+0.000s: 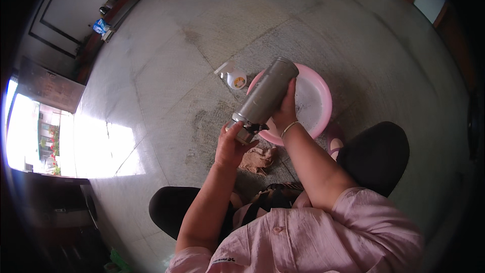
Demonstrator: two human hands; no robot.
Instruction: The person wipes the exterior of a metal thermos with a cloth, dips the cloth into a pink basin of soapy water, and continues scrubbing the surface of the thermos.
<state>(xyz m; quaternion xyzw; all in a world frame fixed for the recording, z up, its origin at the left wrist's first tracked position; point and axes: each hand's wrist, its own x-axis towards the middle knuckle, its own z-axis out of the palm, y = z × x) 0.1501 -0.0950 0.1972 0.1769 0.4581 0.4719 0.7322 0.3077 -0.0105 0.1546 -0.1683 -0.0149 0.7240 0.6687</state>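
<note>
A grey metal vacuum flask (267,90) is held aslant above a pink plastic basin (326,100). Its lid end, with a black handle or strap (258,127), points down to the left in the picture. My right hand (285,109) grips the flask body from the right side. Around the metal lid (242,134) are the fingers of my left hand (229,148); whether the lid is loose from the flask I cannot tell. Cloudy, sudsy water (308,102) fills part of the basin. A crumpled brown cloth (258,160) lies on the floor below my hands.
A white spray bottle (235,77) with a label stands left of the basin. My knees (373,157) flank the work area. Along the far left wall, a ledge (121,2) carries a blue packet (100,26). Bright light from a doorway (41,132) falls on the tiled floor (163,72).
</note>
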